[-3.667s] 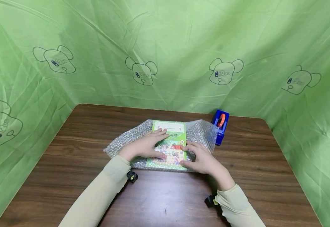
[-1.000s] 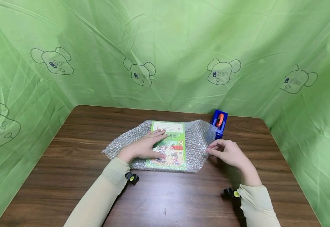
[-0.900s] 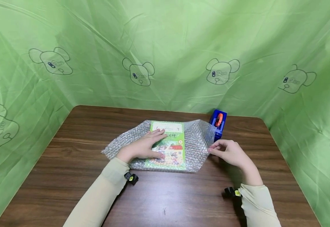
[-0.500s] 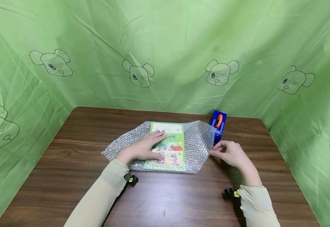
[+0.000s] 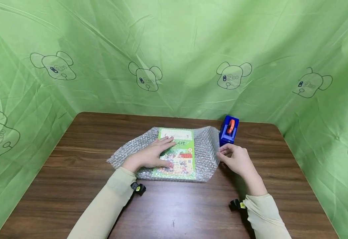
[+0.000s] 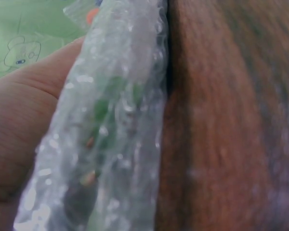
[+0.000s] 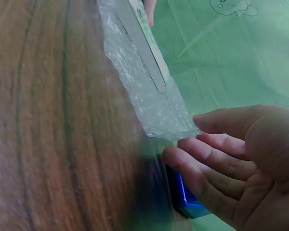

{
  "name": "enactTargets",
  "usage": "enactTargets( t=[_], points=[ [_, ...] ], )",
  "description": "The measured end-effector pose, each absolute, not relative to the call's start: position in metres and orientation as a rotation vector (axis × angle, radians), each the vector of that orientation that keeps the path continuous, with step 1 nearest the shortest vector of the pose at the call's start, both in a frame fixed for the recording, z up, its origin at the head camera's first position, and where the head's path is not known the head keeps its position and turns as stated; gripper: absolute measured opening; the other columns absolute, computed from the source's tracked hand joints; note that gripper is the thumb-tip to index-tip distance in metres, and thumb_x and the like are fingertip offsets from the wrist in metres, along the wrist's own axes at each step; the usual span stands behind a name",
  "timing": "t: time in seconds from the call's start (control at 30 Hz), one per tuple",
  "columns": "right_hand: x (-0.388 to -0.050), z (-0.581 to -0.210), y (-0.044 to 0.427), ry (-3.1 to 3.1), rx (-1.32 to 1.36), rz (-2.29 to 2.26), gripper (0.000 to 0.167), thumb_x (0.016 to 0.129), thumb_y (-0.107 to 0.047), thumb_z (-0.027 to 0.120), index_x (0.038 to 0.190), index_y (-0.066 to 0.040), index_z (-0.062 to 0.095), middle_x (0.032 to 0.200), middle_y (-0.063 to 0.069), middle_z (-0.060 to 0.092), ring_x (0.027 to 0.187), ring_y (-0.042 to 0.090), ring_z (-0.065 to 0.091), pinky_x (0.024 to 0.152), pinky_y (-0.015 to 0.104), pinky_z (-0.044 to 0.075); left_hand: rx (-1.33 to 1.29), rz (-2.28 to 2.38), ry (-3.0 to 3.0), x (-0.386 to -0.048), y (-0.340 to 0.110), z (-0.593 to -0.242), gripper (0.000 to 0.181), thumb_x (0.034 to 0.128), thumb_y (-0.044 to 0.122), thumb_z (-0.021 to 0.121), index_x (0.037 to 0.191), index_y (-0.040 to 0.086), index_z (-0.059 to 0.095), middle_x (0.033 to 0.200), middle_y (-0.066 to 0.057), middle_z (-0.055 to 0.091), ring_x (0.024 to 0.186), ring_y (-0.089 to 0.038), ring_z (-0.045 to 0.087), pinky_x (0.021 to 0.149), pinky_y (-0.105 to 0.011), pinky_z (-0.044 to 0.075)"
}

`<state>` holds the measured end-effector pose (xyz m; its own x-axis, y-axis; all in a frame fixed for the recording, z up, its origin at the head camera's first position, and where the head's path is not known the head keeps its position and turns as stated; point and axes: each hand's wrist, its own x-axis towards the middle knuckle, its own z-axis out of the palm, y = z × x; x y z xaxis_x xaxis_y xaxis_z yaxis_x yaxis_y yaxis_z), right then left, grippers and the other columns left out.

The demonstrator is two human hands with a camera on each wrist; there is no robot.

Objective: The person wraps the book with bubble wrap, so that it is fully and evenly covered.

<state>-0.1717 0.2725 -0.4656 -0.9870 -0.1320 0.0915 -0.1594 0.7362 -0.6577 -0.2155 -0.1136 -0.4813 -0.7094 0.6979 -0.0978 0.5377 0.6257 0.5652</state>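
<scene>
A green book [image 5: 178, 144] with a colourful picture cover lies on a sheet of bubble wrap [image 5: 205, 159], which spreads out to both sides of it. Along the book's near edge the wrap [image 6: 120, 115] comes up over it in the left wrist view. My left hand [image 5: 150, 155] rests with spread fingers on the cover, hiding part of the title and picture. Between thumb and fingers, my right hand [image 5: 236, 159] pinches the wrap's right edge; the right wrist view shows this hand [image 7: 241, 159] with the edge at the thumb tip.
A blue tape dispenser [image 5: 229, 129] with an orange roll stands just behind my right hand, close to the wrap. The brown wooden table [image 5: 174, 209] meets green curtains [image 5: 186, 66] at its back and sides.
My right hand left the book's right edge, took hold of the wrap's right edge, and has now shifted slightly left, folding that edge inward. The left hand stays on the book.
</scene>
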Motion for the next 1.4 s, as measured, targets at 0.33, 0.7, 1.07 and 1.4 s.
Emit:
enactTargets(
  t=[0.33,0.7,1.07,1.4],
  points=[
    [-0.172,-0.469,0.262,-2.84,0.249,1.195,0.011,0.101,-0.015,0.08,0.107,-0.008,0.075,0.092,0.009,0.08,0.068,0.016,0.074,0.055,0.029,0.059,0.997,0.74,2.539,-0.216,-0.115,-0.483,0.103,0.0953,0.062,0.077,0.175,0.017,0.03,0.183,-0.008,0.014,0.169,-0.034,0.007,0.134,-0.059,0.001],
    [-0.17,-0.466,0.254,-2.812,0.209,1.304,0.015,0.103,-0.018,0.079,0.109,-0.006,0.072,0.1,0.014,0.081,0.075,0.021,0.08,0.055,0.028,0.059,0.995,0.748,2.54,-0.216,-0.115,-0.483,0.102,0.095,0.062,0.078,0.174,0.017,0.031,0.183,-0.009,0.016,0.169,-0.036,0.009,0.134,-0.06,0.002],
    [-0.168,-0.467,0.233,-2.684,0.184,1.361,0.014,0.104,-0.017,0.077,0.111,-0.006,0.073,0.108,0.014,0.079,0.081,0.017,0.078,0.065,0.023,0.061,0.994,0.736,2.54,-0.217,-0.115,-0.482,0.103,0.0948,0.062,0.079,0.174,0.017,0.031,0.183,-0.008,0.014,0.169,-0.033,0.007,0.135,-0.059,0.002],
    [-0.163,-0.467,0.215,-2.594,0.223,1.41,0.013,0.104,-0.016,0.078,0.114,-0.009,0.073,0.104,0.009,0.079,0.08,0.02,0.073,0.064,0.022,0.056,0.99,0.733,2.546,-0.218,-0.114,-0.483,0.103,0.0944,0.062,0.078,0.174,0.017,0.031,0.183,-0.008,0.014,0.169,-0.034,0.008,0.134,-0.059,0.002]
  ],
)
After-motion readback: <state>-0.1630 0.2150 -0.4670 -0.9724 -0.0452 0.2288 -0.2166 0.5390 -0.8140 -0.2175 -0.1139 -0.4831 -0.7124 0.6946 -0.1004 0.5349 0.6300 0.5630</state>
